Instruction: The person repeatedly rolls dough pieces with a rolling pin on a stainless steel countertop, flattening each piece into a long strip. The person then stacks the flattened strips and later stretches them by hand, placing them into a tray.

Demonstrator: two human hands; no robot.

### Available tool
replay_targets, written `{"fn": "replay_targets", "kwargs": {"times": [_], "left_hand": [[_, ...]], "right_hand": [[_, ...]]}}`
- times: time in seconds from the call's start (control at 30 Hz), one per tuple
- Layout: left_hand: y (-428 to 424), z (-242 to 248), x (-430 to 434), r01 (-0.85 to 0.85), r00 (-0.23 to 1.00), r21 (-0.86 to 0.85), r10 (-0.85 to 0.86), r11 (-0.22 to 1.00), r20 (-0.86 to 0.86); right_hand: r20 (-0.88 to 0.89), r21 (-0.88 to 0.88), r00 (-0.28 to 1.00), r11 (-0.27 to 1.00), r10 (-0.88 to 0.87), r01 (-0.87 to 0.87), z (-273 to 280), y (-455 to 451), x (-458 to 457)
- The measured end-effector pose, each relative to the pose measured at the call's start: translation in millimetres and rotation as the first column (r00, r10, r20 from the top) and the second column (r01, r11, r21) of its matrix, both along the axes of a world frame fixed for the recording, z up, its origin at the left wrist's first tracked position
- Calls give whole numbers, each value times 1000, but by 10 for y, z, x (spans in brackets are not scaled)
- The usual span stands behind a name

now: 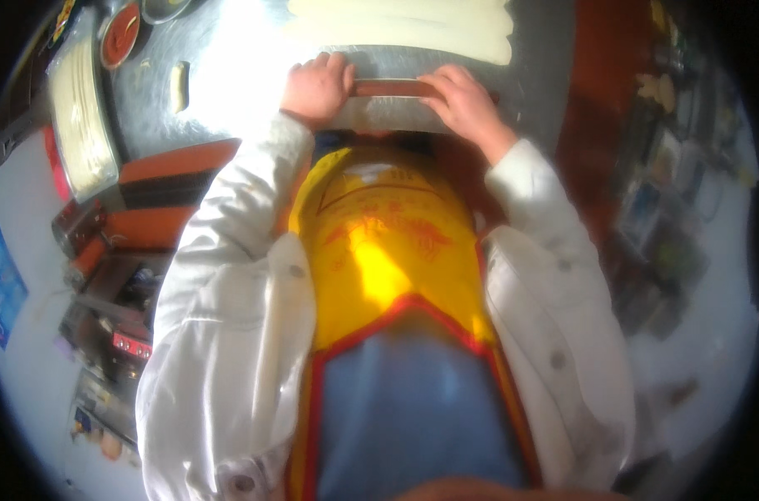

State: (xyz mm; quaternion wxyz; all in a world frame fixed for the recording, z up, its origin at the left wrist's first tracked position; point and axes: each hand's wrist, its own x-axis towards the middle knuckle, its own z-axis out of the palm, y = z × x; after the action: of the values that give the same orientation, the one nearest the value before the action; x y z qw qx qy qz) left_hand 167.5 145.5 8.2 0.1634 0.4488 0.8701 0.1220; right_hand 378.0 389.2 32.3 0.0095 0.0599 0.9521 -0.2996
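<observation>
Before me, at the near edge of the metal worktop (147,125), lies a narrow reddish-brown strip (385,88) with pale edges. Glare and blur hide what it is made of. My left hand (318,87) closes over its left end, knuckles up. At the right end, my right hand (461,100) holds it with the thumb on the near edge and the fingers on the far one. Just beyond my hands rests a wide pale sheet of what looks like dough (404,25), its right edge scalloped. A short pale piece of dough (179,87) lies apart to the left.
At the far left stands a bowl of reddish-brown paste (120,37), beside part of a metal bowl (165,7). Long pale strips in clear plastic (83,119) line the left edge. A red-brown surface (595,125) runs along the right. Strong glare covers the worktop's middle.
</observation>
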Motion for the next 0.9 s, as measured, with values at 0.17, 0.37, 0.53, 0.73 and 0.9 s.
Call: {"fn": "replay_targets", "kwargs": {"times": [0.17,0.37,0.53,0.73,0.9], "left_hand": [[-7,-320,106,-102,984,187,127,977,-127],[175,-659,-68,-189,939,-86,154,978,-308],[191,-696,-28,-145,970,239,185,960,-155],[72,-665,-24,-112,956,81,129,990,-263],[350,-719,-245,-144,979,280,177,949,-98]], "right_hand": [[-8,262,988,953,-153,150,-206,82,154],[88,474,955,855,-285,211,-287,191,-239],[23,453,966,864,-258,220,-267,155,-210],[229,555,935,825,-272,104,-415,196,-205],[-100,474,973,850,-209,231,-529,425,-465]]}}
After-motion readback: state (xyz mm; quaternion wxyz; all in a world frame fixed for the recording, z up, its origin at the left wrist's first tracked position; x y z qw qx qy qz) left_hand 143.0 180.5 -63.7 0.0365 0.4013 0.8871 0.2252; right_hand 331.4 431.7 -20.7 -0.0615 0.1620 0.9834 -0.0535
